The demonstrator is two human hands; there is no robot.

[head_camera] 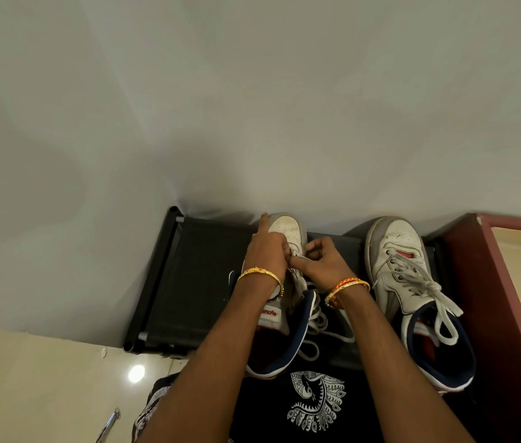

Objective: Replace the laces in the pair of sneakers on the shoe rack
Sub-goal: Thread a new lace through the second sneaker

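Note:
Two white high-top sneakers with navy collars stand on a black shoe rack, toes toward the wall. The right sneaker is laced and tied with a white lace. Both my hands work over the eyelets of the left sneaker. My left hand pinches at the eyelet area with its index finger sticking out. My right hand is curled, pinching the lace near the same spot. A loose white lace trails from the left sneaker's collar onto the rack. The eyelets themselves are hidden by my hands.
A grey wall rises straight behind the rack. A dark red cabinet with a cream top stands tight against the rack's right side. Glossy cream floor tiles lie to the left, with a metal rod at the bottom edge.

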